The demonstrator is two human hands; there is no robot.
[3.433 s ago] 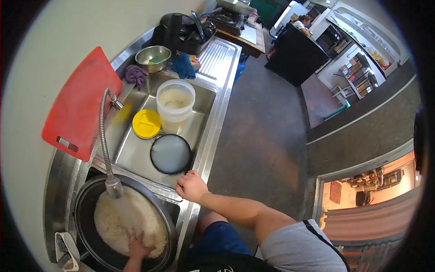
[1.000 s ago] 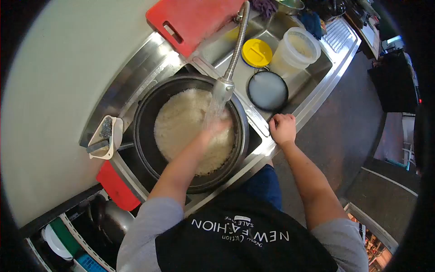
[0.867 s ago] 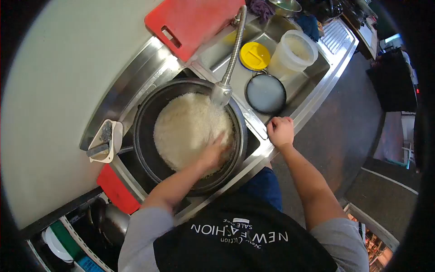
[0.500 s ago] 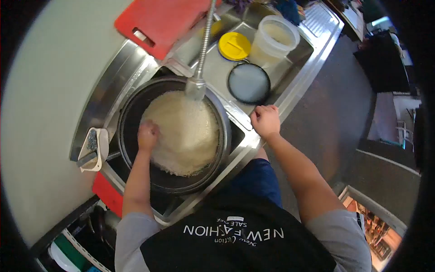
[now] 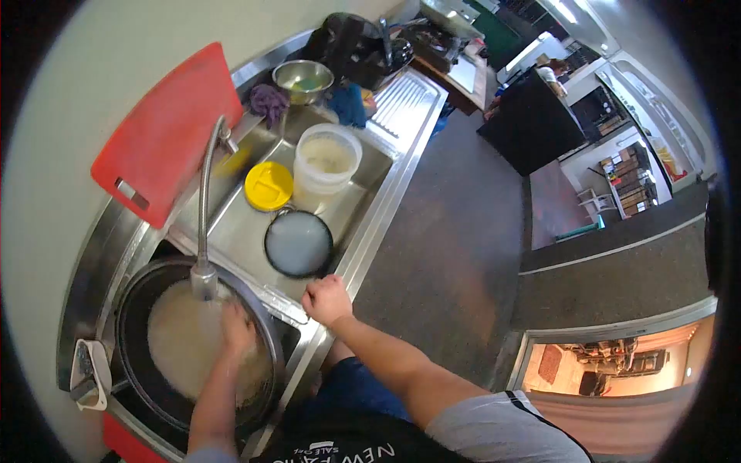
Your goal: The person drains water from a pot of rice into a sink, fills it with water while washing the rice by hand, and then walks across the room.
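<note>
My left hand [image 5: 237,327] is inside a large dark pot [image 5: 133,349], at the right side of the white rice [image 5: 176,333] and cloudy water. Its fingers look loosely apart, blurred by water, with nothing gripped. Above the pot hangs a flexible faucet [image 5: 204,279], water running from its head. My right hand [image 5: 327,299] rests on the front metal rim of the sink, fingers curled in and empty. Close by in the basin [image 5: 231,241] sits a round black-rimmed vessel [image 5: 299,244] of cloudy liquid, beside a yellow lid [image 5: 268,186] and a translucent tub [image 5: 328,158].
A red cutting board [image 5: 170,131] leans on the wall behind the faucet. A metal bowl [image 5: 302,81], purple cloth [image 5: 268,104] and blue cloth [image 5: 347,104] lie past the basin. A sponge holder [image 5: 91,374] is left of the pot. A person [image 5: 553,73] is far off behind a black counter [image 5: 532,123].
The view has swung up and right. My left hand has moved from the left side of the rice to the right side, near the water stream. My right hand has stayed on the sink rim.
</note>
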